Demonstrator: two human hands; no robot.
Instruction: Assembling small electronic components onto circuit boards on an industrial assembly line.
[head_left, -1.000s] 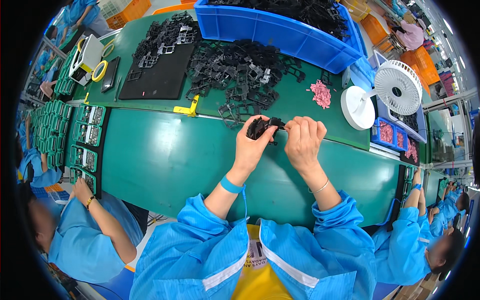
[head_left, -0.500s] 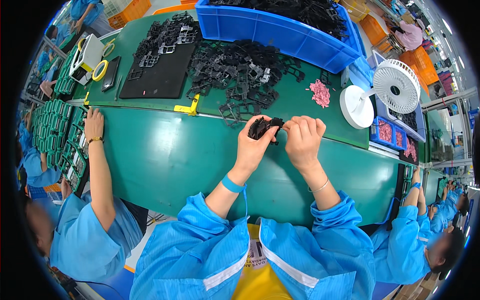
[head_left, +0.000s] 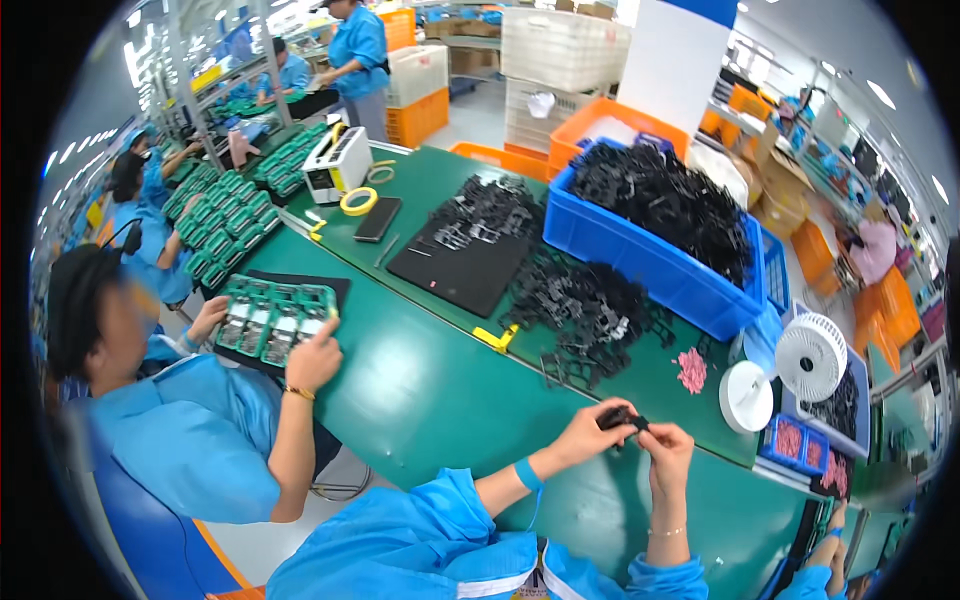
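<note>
Above the green bench top, my left hand (head_left: 582, 438) is closed round small black plastic frames (head_left: 620, 418). My right hand (head_left: 668, 452) meets it from the right, with thumb and fingertips pinched at the right end of the black parts. Whatever lies between those fingertips is too small to make out. Beyond my hands a loose heap of similar black frames (head_left: 585, 310) covers part of the bench. To its right lies a small pile of pink pieces (head_left: 691, 370).
A blue bin (head_left: 640, 265) full of black parts stands behind the heap. A white fan (head_left: 747, 396) is at right, beside blue trays of pink pieces (head_left: 790, 440). At left, a co-worker's hand (head_left: 314, 360) touches a green tray (head_left: 275, 318). A black mat (head_left: 460, 270) holds more frames.
The view has swung left and up, so my hands now appear lower and farther right. Both stay together at the black parts. The co-worker at left now has both hands at a green tray.
</note>
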